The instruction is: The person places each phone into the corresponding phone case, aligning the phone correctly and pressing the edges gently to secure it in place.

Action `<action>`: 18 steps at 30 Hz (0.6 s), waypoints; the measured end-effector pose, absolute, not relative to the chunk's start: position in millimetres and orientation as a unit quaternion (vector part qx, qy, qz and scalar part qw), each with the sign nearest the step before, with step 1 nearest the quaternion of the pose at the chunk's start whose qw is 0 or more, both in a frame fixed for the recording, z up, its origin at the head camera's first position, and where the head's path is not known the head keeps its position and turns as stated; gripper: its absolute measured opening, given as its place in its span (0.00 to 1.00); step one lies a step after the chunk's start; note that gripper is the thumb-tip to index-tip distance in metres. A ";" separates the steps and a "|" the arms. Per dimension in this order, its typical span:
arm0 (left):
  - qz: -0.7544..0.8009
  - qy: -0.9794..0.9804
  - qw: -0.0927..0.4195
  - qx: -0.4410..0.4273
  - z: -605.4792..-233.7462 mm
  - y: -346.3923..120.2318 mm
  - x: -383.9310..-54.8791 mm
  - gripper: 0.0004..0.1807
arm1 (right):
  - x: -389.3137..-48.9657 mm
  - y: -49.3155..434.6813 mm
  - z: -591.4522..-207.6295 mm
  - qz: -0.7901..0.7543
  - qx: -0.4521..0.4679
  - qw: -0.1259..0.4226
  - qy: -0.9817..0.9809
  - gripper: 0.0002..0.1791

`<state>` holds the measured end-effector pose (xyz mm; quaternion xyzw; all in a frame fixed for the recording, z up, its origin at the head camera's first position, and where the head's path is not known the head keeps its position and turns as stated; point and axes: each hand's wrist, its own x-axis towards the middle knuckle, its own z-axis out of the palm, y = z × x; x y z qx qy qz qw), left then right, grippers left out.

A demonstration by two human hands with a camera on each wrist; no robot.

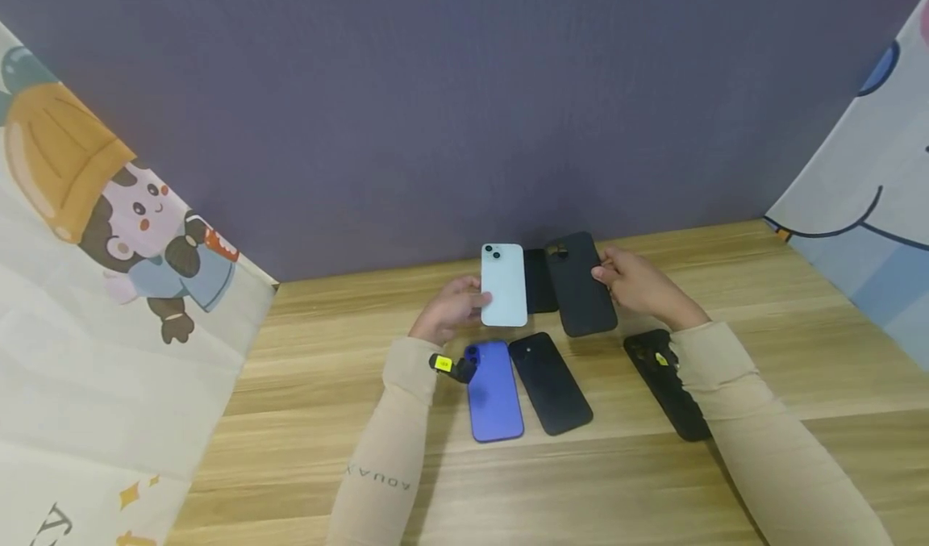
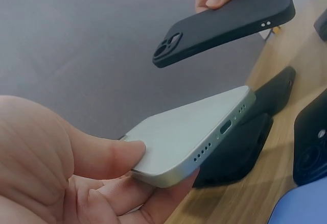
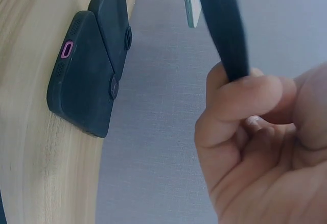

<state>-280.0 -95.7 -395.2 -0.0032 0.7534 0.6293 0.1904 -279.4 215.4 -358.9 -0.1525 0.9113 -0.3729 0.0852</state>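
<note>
My left hand pinches a pale green phone by its left edge, thumb on the back, twin cameras at the top. The port end of this phone faces the left wrist camera. To the right, my right hand grips a black phone case by its side, its camera cutout at the upper left. Both held things are above the table, apart from each other. Between and behind them lies a dark phone-shaped thing, partly hidden; I cannot tell whether it is a case or a phone.
A purple-blue phone and a black phone lie side by side in front of the hands. Another black phone-shaped thing lies partly under the right sleeve. A dark grey wall rises behind the wooden table.
</note>
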 end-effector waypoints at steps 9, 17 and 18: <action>0.643 0.740 0.197 0.013 -392.2 -91.5 -277.0 0.07 | -278.4 214.4 -356.6 -0.412 -0.144 0.094 0.895 0.10; 0.647 0.736 0.198 0.027 -390.2 -86.3 -275.4 0.06 | -279.2 214.2 -355.2 -0.419 -0.138 0.098 0.892 0.15; 0.647 0.736 0.199 0.027 -390.1 -85.7 -275.2 0.06 | -279.1 214.1 -355.0 -0.420 -0.137 0.098 0.892 0.15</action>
